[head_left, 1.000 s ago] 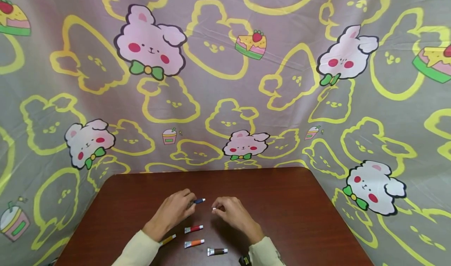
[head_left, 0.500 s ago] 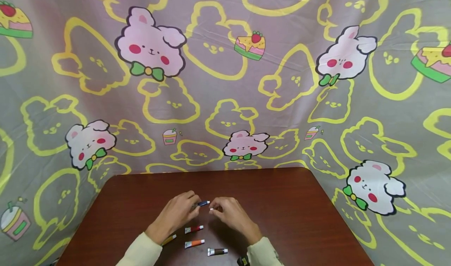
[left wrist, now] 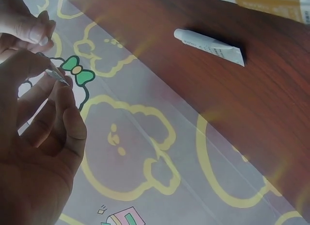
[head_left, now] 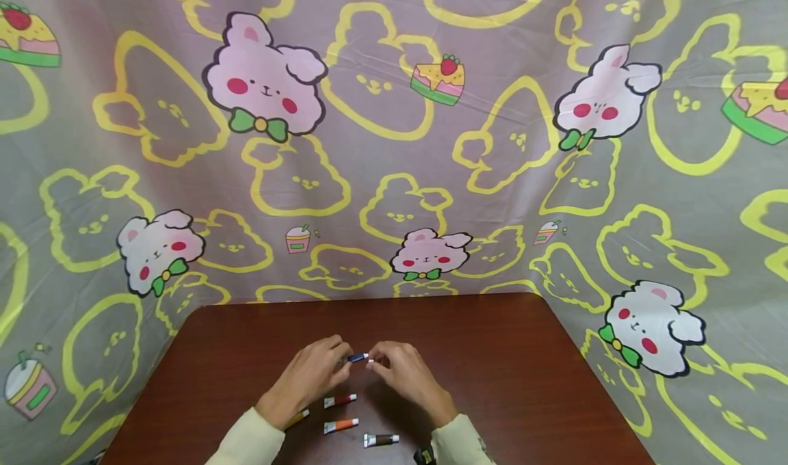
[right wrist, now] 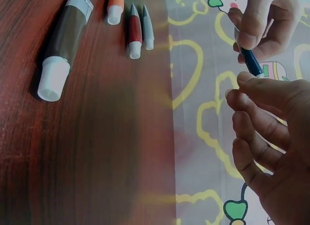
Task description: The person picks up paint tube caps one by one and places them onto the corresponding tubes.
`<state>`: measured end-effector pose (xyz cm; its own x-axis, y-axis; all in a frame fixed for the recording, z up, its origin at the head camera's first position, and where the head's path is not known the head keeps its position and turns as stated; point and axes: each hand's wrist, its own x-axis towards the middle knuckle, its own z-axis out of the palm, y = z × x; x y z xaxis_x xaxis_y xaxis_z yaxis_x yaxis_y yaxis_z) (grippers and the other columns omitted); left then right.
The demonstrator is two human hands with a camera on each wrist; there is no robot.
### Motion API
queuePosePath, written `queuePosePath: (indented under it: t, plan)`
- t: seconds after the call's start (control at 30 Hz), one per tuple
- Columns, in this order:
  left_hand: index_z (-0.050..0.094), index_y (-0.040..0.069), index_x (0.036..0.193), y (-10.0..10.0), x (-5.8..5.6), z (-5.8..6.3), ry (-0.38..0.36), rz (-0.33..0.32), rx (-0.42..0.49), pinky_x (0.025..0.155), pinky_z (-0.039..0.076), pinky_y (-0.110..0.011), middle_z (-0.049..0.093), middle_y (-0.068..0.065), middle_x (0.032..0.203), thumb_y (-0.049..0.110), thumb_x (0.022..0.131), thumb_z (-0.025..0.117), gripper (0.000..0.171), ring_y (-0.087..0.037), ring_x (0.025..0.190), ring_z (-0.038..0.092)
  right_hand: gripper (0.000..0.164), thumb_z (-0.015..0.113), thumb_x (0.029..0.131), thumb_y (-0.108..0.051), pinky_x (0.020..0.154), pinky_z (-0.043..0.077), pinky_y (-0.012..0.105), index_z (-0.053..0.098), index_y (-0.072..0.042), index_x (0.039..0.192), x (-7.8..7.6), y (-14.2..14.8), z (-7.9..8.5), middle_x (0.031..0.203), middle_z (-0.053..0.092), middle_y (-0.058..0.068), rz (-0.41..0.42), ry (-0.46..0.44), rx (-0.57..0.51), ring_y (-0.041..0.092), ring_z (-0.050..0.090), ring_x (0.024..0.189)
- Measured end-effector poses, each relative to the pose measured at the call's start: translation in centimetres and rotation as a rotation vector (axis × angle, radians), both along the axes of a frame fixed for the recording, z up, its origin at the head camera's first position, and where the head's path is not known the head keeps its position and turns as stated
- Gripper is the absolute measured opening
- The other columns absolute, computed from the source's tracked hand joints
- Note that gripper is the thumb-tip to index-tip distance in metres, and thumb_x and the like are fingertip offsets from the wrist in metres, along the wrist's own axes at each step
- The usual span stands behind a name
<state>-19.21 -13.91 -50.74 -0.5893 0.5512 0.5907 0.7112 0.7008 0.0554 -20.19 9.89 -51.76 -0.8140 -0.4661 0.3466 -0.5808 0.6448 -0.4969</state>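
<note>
In front of me, my left hand (head_left: pixel 315 364) pinches a dark blue paint tube (head_left: pixel 356 358) between thumb and fingers. Its white nozzle end points toward my right hand (head_left: pixel 403 369). That hand pinches a small white cap (head_left: pixel 370 362) at its fingertips, close beside the nozzle. The right wrist view shows the blue tube (right wrist: pixel 251 63) meeting the tips of my right thumb and fingers, which hide most of the cap. From the left wrist, only the tube's silvery crimped end (left wrist: pixel 58 76) shows between my left fingers.
Lying on the brown table (head_left: pixel 492 355) are red (head_left: pixel 340 401), orange (head_left: pixel 340 425), dark brown (head_left: pixel 383 440) and ochre (head_left: pixel 297 418) paint tubes. A whitish tube (left wrist: pixel 210 46) appears in the left wrist view. A patterned cloth (head_left: pixel 382 143) hangs around the table's edges.
My left hand has carried the blue tube slightly right and nearer, bringing its nozzle up to my right fingertips. My right hand has barely shifted. The tubes on the table stay put.
</note>
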Motion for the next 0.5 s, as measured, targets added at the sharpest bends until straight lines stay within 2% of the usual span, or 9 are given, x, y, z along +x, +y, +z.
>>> queuePosePath:
  t: [0.2,0.33,0.5]
  plan:
    - [0.075,0.015,0.094,-0.08,0.27,-0.24,-0.043,0.003,-0.010,0.063,0.053,-0.025,0.063,0.008,0.088,0.016,0.085,0.087,0.015,-0.004,0.074,0.057,0.006,0.084,0.096,-0.017,0.070,0.052,0.017,0.080,-0.018,0.100,-0.04,0.01,0.06,0.092,0.076,-0.008,-0.015,0.001,-0.009,-0.004,0.061,0.077]
    - [0.076,0.016,0.093,-0.06,0.28,-0.33,-0.085,0.008,-0.019,0.063,0.053,-0.025,0.063,0.008,0.088,0.016,0.086,0.086,0.012,-0.004,0.074,0.057,0.006,0.084,0.097,-0.018,0.072,0.054,0.018,0.080,-0.018,0.100,-0.08,0.00,0.07,0.094,0.077,-0.008,-0.007,0.011,-0.015,-0.004,0.064,0.080]
    - [0.075,0.016,0.094,-0.07,0.25,-0.29,-0.101,0.006,-0.029,0.063,0.052,-0.025,0.064,0.008,0.088,0.016,0.086,0.085,0.012,-0.004,0.073,0.056,0.005,0.083,0.097,-0.019,0.073,0.054,0.017,0.080,-0.017,0.101,-0.03,-0.06,0.12,0.096,0.078,-0.008,0.005,0.031,-0.004,-0.003,0.065,0.081]
